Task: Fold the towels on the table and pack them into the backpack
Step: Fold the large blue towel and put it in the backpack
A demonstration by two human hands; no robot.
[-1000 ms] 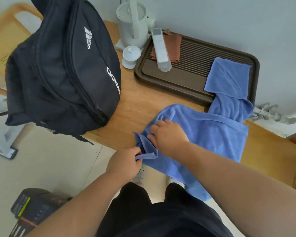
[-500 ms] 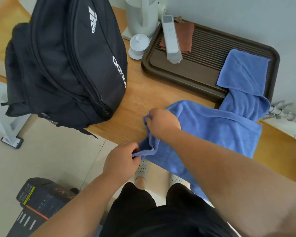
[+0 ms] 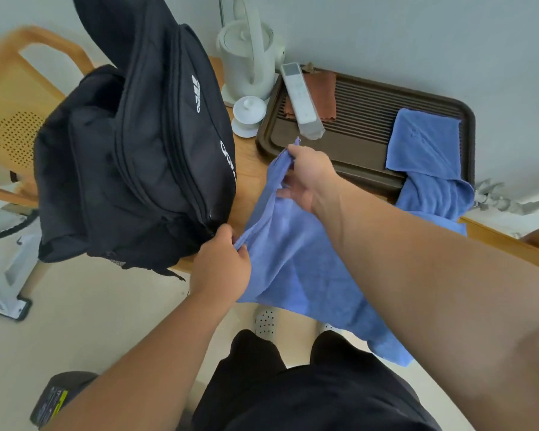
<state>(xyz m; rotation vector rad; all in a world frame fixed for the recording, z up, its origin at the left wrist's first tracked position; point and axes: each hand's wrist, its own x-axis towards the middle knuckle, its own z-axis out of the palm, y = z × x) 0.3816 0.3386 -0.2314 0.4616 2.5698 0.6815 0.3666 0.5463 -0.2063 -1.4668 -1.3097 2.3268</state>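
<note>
Blue towel (image 3: 308, 262); black backpack (image 3: 131, 157) with white lettering; brown ribbed tray (image 3: 371, 119); white kettle (image 3: 249, 60)

A light wooden table (image 3: 251, 164) stands against the wall. A black backpack (image 3: 143, 150) sits on its left part, overhanging the near edge. At the far side stands a white kettle (image 3: 246, 54), and just in front of it a small white lidded cup (image 3: 249, 115). A dark brown slatted tray (image 3: 364, 119) fills the far right. A blue towel (image 3: 308, 269) spills over the near edge, its far end lying up on the tray.
</note>
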